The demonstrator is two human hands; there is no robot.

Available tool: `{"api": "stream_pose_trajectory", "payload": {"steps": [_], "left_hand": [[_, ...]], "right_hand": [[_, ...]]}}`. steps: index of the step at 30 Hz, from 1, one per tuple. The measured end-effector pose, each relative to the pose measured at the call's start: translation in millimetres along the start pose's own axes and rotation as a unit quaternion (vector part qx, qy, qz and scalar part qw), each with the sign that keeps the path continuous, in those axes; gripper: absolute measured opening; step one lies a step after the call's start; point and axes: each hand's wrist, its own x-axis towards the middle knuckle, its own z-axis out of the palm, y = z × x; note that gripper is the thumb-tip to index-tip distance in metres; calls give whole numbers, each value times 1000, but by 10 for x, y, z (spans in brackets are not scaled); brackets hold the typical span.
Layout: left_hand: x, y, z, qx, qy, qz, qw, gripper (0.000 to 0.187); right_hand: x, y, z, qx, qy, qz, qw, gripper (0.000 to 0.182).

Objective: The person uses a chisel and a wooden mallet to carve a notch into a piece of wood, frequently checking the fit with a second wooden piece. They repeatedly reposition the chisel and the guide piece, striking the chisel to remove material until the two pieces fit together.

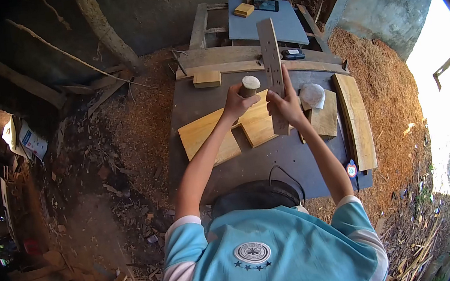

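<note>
My left hand (240, 105) is closed around a thick brown wooden handle with a pale round end (250, 84), held upright over a light wooden board (208, 137). The lower end of the handle is hidden behind the hand and forearm. A rectangular notch (242, 136) is cut into the board's near edge. To the right, my right hand (285, 104) grips a flat wooden bar (270, 53) with dark marks on its face, tilted up over the board. Beside the right hand, a whitish rounded bundle (313, 96) rests by a square wooden block (325, 116).
These lie on a dark tabletop (229, 178). A small wood block (207, 79) sits at its back left, and a long plank (356, 121) along the right edge. Behind, a grey board (265, 26) carries a phone (265, 5). Wood shavings (384, 91) cover the ground.
</note>
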Motion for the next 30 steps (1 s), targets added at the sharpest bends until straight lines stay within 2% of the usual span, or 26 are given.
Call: {"api": "stream_pose_trajectory", "payload": {"steps": [1,2,3,5,7,8,9,10,13,17,21,25,29,30], "left_hand": [[0,5,0,-3,-4,2,1000,15],[8,1,-7,-4,-8,5,1000,15],[9,4,-13,-6,-11,7,1000,15],[-12,2,-17,-8,-2,30,1000,13],[-57,3,-16,-5,17,81,997,12],[-132,-5,-58,-67,29,49,996,14],[-205,82,-166,-72,43,13,996,12],[-270,122,-247,-122,85,3,989,12],[-412,37,-544,-245,159,51,955,17],[-612,-13,-763,-324,223,33,919,16],[-660,-4,-605,-276,228,84,930,15],[-658,85,-366,-168,152,85,970,14],[-489,371,-378,-323,168,187,913,16],[-450,380,-484,-329,158,189,912,17]], "right_hand": [[-31,185,58,32,4,61,998,77],[-64,359,121,71,5,71,995,77],[-89,608,172,101,11,76,992,79],[-114,1261,167,73,10,42,996,78],[-105,1175,189,104,43,59,992,77],[-136,1142,178,118,64,71,988,76],[-193,1097,178,128,68,73,987,76],[-189,1041,172,139,73,70,985,75],[-142,1027,172,140,71,59,986,74],[-119,1124,165,120,51,58,990,74],[-124,1123,162,117,55,61,990,73],[-145,1031,186,129,56,74,987,72],[-167,1019,173,124,63,69,988,72],[-160,1008,174,121,63,72,988,72]]}}
